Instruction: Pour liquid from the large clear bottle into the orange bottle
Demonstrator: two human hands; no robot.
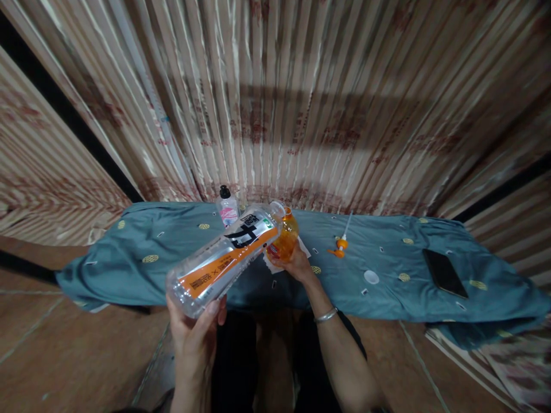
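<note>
My left hand (196, 321) grips the base of a large clear plastic bottle (226, 258) with a silver and orange label. The bottle is tilted, its mouth up at the right, right by the opening of an orange see-through bottle (284, 238). My right hand (297, 261) is wrapped round that orange bottle, which stands over a white paper tissue (271, 265). Whether liquid flows between the two mouths I cannot tell. To the right lies an orange pump top (341, 245) with a clear tube.
Behind the large bottle stands a small clear bottle with a black cap (228, 207). A white round disc (371, 277) and a dark phone (444, 273) lie on the teal cloth (387, 298) at the right. A striped curtain (275, 103) hangs behind, with black poles (69, 115) at the sides.
</note>
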